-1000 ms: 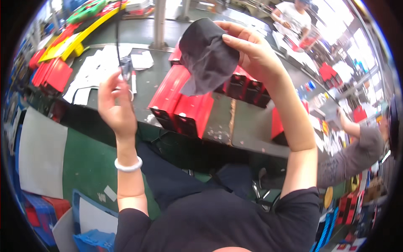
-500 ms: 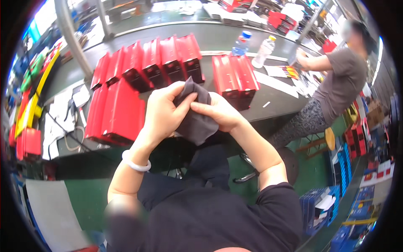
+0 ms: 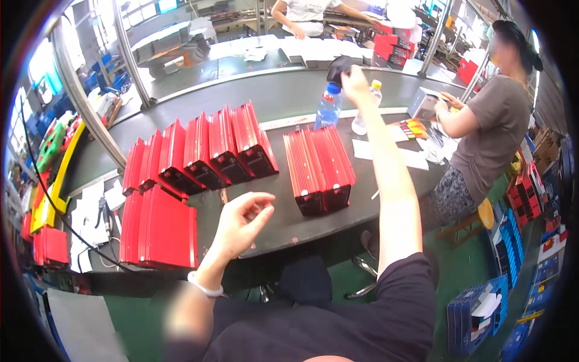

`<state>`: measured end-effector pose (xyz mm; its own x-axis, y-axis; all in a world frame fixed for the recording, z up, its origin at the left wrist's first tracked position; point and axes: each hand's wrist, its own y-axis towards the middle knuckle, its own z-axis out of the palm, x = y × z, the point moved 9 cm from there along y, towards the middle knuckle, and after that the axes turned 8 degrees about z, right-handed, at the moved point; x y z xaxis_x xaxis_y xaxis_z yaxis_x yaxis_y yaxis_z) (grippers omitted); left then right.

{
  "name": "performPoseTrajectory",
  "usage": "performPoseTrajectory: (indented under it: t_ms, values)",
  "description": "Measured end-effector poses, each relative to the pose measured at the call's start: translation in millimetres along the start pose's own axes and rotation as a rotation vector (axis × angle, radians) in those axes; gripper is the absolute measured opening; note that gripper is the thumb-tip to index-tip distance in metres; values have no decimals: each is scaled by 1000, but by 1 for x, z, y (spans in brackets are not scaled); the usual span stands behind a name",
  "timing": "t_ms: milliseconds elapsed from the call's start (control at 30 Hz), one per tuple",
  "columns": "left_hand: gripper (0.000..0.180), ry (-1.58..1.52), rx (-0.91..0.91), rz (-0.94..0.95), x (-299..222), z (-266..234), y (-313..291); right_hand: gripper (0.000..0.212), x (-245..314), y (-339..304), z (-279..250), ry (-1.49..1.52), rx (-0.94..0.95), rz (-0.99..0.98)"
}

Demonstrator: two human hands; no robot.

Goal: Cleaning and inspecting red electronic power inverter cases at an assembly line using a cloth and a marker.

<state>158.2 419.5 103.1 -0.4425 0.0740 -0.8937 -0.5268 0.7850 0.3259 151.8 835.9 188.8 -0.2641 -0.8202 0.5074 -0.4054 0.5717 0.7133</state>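
Right hand [image 3: 354, 83] has its grip closed around a dark cloth [image 3: 340, 69], up by the blue-capped bottle [image 3: 328, 110], can't tell if touching. Left hand [image 3: 242, 223]'s empty, fingers loosely curled over the bench [image 3: 274, 228].

I look down through one head-worn fisheye camera. It faces forward across the counter [image 3: 278, 221], both hands [image 3: 239, 225] in near view.

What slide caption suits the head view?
Right hand holds dark cloth near blue-capped bottle; left hand, empty, near red cases.
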Motion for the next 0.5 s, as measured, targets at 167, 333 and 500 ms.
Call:
performPoseTrajectory:
  t_ms: [167,333,500]
  values:
    - [16,-37,-98,-26,17,-19,-20,19,38,-32,61,103,224,-137]
    - [16,-136,-86,-99,27,-13,-26,26,57,-48,46,-216,156,-349]
    - [17,-147,-68,-24,12,-10,-24,23,31,-45,17,-447,55,-342]
